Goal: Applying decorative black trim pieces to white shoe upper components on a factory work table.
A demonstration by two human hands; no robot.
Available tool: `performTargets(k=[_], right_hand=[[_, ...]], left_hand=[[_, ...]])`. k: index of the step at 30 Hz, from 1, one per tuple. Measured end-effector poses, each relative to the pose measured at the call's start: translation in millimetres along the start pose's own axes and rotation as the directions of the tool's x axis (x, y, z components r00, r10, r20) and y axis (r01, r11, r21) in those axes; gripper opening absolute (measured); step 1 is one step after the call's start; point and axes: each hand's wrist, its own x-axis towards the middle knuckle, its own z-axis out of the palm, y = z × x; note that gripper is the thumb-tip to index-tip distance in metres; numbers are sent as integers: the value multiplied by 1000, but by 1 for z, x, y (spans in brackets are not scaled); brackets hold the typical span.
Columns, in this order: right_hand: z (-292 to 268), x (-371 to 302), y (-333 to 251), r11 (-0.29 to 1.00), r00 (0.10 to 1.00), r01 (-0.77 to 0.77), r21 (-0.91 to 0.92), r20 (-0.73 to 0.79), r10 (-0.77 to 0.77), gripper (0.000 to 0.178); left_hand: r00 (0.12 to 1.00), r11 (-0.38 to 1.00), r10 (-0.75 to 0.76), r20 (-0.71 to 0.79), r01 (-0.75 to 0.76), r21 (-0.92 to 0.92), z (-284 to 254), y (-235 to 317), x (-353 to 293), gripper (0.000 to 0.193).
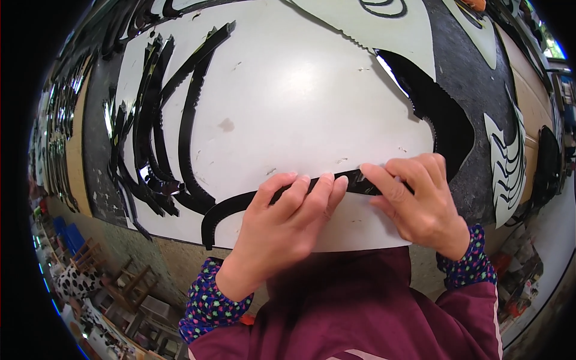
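Observation:
A narrow, curved black strip (227,206) lies near the front edge of a white sheet (270,120). My left hand (291,213) is closed over its middle, fingertips along the far edge. The strip's left end bends toward me and shows past that hand. At the strip's right end, my right hand (417,201) pinches with thumb and fingers; what is under the fingertips is partly hidden. Just beyond the right hand, a wide black curved piece (447,111) with a toothed inner edge lies over the sheet's right side.
Several black strips with notched edges (191,114) lie in a heap at the left of the sheet. A pale sheet with a dark outline (396,30) lies at the back. To the right is a white cut-out with curved lines (507,162). Wooden stools (129,282) stand at lower left.

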Motion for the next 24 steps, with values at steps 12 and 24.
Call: performTargets(k=[12, 24], right_hand=[[26, -9, -49, 969, 980, -191, -158, 28, 198, 54], [11, -3, -31, 929, 916, -368, 44, -154, 370, 44]], left_hand=[[999, 999, -21, -45, 19, -44, 5, 1, -5, 35], [999, 1000, -2, -51, 1, -12, 7, 1, -5, 35]])
